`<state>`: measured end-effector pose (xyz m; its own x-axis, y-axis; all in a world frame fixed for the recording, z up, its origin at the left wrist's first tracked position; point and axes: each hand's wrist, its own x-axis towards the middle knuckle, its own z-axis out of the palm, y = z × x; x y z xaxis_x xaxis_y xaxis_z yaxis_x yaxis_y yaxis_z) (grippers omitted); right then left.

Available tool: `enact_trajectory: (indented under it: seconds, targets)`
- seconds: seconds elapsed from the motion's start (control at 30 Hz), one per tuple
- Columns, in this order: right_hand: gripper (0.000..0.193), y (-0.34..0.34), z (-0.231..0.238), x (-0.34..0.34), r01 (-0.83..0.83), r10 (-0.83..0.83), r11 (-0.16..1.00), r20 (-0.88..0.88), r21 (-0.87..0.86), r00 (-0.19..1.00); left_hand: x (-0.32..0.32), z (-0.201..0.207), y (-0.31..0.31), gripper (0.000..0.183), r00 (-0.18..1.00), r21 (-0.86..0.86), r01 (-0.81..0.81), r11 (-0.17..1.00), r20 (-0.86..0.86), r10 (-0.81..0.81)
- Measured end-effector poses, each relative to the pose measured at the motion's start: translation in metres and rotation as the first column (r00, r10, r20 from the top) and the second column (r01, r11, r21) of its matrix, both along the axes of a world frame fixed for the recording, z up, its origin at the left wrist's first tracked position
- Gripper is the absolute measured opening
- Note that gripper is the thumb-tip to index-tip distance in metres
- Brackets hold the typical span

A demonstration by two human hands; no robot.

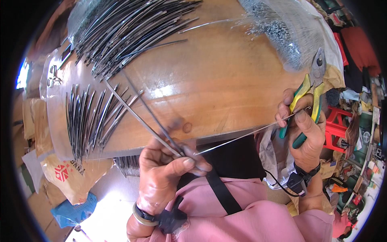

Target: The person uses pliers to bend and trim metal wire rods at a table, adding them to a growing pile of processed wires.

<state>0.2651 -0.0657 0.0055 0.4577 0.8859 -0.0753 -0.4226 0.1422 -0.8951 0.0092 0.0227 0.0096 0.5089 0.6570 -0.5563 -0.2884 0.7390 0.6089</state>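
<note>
My left hand (pixel 165 167) is closed on two long, thin dark metal strips (pixel 143 118), pinched between thumb and fingers. They spread apart toward the far left like a narrow V. My right hand (pixel 308 133) grips combination pliers (pixel 317 72) with yellow and green handles, jaws pointing away from me. Its thumb and finger also pinch a thin bright wire (pixel 242 136) with a small bent loop at the right end. That wire slants down to the left, its other end by my left fingertips. Whether it touches the strips I cannot tell.
A large pile of dark strips (pixel 133 32) lies on the wooden table (pixel 225 80) at the far left, a smaller bunch (pixel 88 117) nearer. Bundled looped wires (pixel 278 36) in clear plastic lie far right. A red stool (pixel 336 127) stands right; a brown paper bag (pixel 74 173) hangs left.
</note>
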Motion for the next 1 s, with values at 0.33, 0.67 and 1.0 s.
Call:
enact_trajectory:
  seconds: [0.33,0.67,1.0]
  targets:
    - [0.020,0.000,0.002,-0.011,-0.073,0.070,0.997,0.339,-0.005,0.938,-0.010,-0.009,-0.016,0.017,0.941,0.260,0.235,0.937,-0.303,-0.152]
    - [0.017,0.006,-0.028,-0.046,-0.241,0.307,0.942,0.308,-0.234,0.901,-0.004,-0.012,0.003,0.009,0.790,0.205,0.582,0.787,-0.371,-0.488]
    - [0.019,0.015,-0.018,-0.030,-0.292,0.396,0.917,0.697,-0.271,0.597,-0.008,-0.019,0.011,0.008,0.780,0.020,0.590,0.807,-0.272,-0.564]
